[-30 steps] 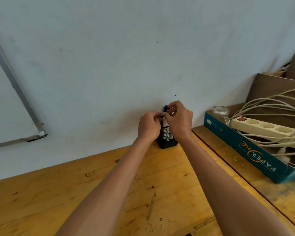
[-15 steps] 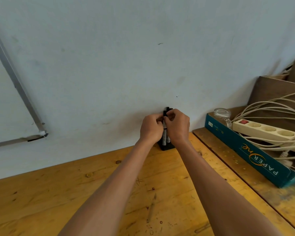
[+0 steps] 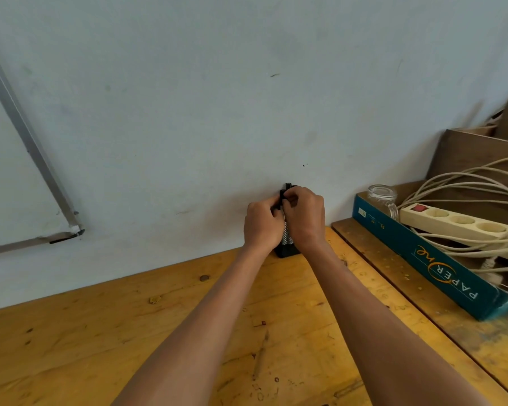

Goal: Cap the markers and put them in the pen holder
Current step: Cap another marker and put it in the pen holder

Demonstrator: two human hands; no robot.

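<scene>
A black mesh pen holder point(image 3: 287, 249) stands on the wooden table against the wall. Both my hands are closed around its upper part. My left hand point(image 3: 261, 224) and my right hand point(image 3: 305, 218) pinch the black top of a marker point(image 3: 286, 191) that sticks up out of the holder. White marker bodies show through the mesh between my hands. Most of the holder is hidden by my fingers.
A teal paper box point(image 3: 428, 256) at the right holds a cream power strip point(image 3: 452, 222), coiled cables and a glass jar point(image 3: 383, 197). A brown cardboard box point(image 3: 478, 156) stands behind it. A whiteboard corner point(image 3: 68, 227) hangs at the left. A pencil point(image 3: 260, 356) lies on the table.
Both hands have come lower and closer together over the holder, and the marker between them stands lower in it than a second ago.
</scene>
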